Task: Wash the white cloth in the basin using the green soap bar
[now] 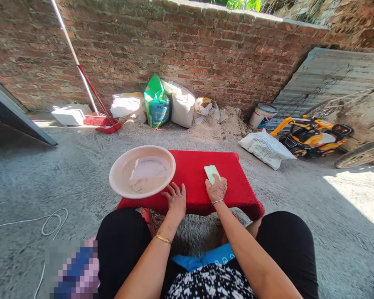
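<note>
My right hand [217,189] is closed around the lower end of a pale green smartphone [211,169] at the right part of a low table covered with red cloth [193,166]. The thumb lies over the phone. My left hand [176,199] rests at the cloth's near edge, its fingers spread and holding nothing. Just beyond those fingers stands a wide pinkish-white basin [116,182] with water [143,172] in it. The basin sits on the table's left end and overhangs its side.
Along the brick wall [187,50] stand a green sack [157,106], a white sack [183,109] and a red dustpan [109,126]. A paint bucket [262,115], a white bag [266,148] and a yellow toy excavator [316,135] are at right. A cable [54,216] lies on the left floor.
</note>
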Demonstrator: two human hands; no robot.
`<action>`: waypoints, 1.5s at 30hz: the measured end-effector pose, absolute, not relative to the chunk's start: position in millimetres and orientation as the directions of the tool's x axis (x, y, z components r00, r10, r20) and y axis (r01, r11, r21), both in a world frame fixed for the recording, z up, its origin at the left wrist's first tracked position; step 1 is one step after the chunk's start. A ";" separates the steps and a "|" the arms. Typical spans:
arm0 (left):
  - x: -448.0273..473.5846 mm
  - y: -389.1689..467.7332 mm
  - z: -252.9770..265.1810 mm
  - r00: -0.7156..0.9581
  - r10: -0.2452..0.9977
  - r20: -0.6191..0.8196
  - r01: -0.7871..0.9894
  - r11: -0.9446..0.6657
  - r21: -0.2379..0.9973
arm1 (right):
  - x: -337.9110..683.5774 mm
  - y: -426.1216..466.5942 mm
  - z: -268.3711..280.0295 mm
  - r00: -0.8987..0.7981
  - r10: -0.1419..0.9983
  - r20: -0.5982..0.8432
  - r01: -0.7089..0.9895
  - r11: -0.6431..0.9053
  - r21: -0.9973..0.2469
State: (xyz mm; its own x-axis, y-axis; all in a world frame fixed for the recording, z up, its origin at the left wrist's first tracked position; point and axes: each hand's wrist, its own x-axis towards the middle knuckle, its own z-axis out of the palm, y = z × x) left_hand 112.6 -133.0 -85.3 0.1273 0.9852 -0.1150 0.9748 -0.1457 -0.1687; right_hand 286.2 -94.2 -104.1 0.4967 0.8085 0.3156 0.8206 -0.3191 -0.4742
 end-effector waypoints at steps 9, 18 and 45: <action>113.7 -133.0 -83.9 0.123 0.984 -0.127 0.978 -0.142 -0.155 | 296.1 -96.4 -98.4 0.358 0.884 0.301 0.920 -0.278 -0.277; 112.3 -134.1 -81.5 0.128 0.984 -0.121 0.969 -0.150 -0.194 | 295.8 -97.7 -105.7 0.298 0.888 0.351 0.932 -0.192 -0.306; 112.9 -134.3 -80.6 0.118 0.986 -0.114 0.983 -0.132 -0.127 | 292.4 -100.5 -100.4 0.384 0.882 0.272 0.895 -0.283 -0.346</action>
State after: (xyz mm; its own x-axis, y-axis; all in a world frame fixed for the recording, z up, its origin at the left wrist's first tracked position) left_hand 112.9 -134.3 -80.6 0.1180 0.9865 -0.1139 0.9831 -0.1322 -0.1266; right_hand 292.4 -100.5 -100.4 0.3843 0.8821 0.2725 0.8946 -0.2829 -0.3459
